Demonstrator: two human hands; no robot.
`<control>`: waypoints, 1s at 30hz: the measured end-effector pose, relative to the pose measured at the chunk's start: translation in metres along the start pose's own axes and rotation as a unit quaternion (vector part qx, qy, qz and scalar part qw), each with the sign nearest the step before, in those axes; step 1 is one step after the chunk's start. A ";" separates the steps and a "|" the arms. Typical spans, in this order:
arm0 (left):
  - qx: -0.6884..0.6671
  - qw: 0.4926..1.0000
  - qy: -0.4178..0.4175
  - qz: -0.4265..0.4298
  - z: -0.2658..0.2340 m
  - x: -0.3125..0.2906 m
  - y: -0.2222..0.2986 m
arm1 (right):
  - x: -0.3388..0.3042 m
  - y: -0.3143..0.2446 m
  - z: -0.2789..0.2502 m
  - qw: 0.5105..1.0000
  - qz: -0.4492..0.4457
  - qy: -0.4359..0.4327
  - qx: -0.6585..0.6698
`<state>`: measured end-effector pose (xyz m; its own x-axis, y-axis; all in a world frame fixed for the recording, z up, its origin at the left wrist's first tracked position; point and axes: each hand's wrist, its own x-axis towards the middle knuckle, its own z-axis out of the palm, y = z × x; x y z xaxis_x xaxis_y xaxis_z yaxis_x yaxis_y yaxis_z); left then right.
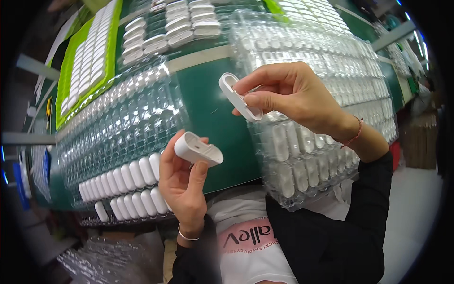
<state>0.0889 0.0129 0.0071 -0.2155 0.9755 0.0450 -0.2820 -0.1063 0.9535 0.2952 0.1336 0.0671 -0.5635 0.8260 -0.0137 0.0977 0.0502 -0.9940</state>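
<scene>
Between thumb and fingers, my left hand (185, 182) grips a small white plastic case shell (196, 150), hollow and tilted, its open side facing up. Higher and to the right, my right hand (293, 97) pinches a shallow oval white plastic lid (236, 99) by its inside. The two pieces are apart, with green tabletop (203, 90) showing between them. Beside my left hand lies a clear blister tray (132, 109) with rows of rounded white pieces (125, 177) in its near part. Under and behind my right hand is a stack of filled clear trays (326, 61).
At the far left, a bright green tray (113, 40) holds rows of white pieces. White open cases (179, 31) stand in groups at the back of the table. Metal posts (38, 66) rise beside the table. Crumpled clear plastic (111, 260) lies below at the left.
</scene>
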 end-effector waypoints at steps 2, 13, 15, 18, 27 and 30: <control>-0.003 1.000 0.012 0.021 -0.003 0.000 -0.002 | 0.011 0.008 0.013 1.000 0.005 -0.022 0.019; -0.027 1.000 -0.003 0.002 0.002 0.008 -0.012 | 0.014 0.031 0.025 0.997 -0.028 -0.074 0.011; -0.039 0.999 -0.003 0.009 0.002 0.008 -0.013 | 0.014 0.033 0.025 0.996 -0.026 -0.080 0.012; -0.042 0.999 0.005 0.021 0.001 0.007 -0.015 | 0.012 0.030 0.029 0.995 -0.066 -0.072 -0.026; -0.035 0.999 -0.001 0.004 -0.003 0.006 -0.018 | 0.012 0.026 0.028 0.993 0.004 -0.116 -0.018; -0.054 0.998 -0.012 -0.015 -0.003 0.008 -0.017 | 0.011 0.029 0.029 0.997 -0.015 -0.080 -0.003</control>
<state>0.0893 0.0218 -0.0094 -0.1827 0.9828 0.0257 -0.3882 -0.0962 0.9166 0.2679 0.1273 0.0351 -0.6896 0.7242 -0.0025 0.0843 0.0769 -0.9935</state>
